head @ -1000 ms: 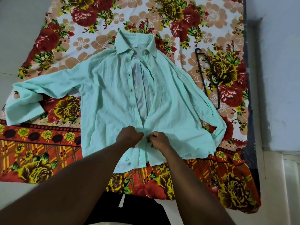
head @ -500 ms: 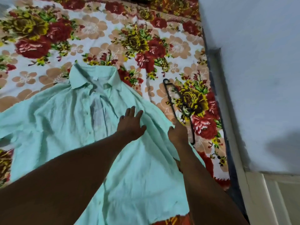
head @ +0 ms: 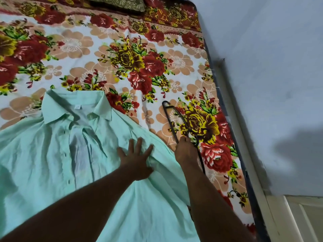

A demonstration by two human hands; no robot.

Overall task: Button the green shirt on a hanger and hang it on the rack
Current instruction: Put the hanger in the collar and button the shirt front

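On the bed, a pale green shirt (head: 52, 154) lies spread flat and face up on a flowered bedsheet (head: 122, 41), its collar (head: 75, 107) pointing toward the far end, where the edge of a dark patterned pillow (head: 115, 3) shows. The top of the shirt front lies open below the collar, with the inside of the back showing in the gap. The left hand (head: 136, 159) rests palm down on the shirt, to the right of its open front, with the fingers straight and spread wide, holding nothing. Just beside the shirt's right edge a thin black hanger (head: 171, 122) lies flat on the sheet, its hook toward the far end. The right hand (head: 186, 151) is on the middle of the hanger, back of the hand up; its fingers are hidden underneath, so I cannot tell whether they have closed round the hanger. A pale blue wall (head: 271, 67) runs along the right side of the bed.
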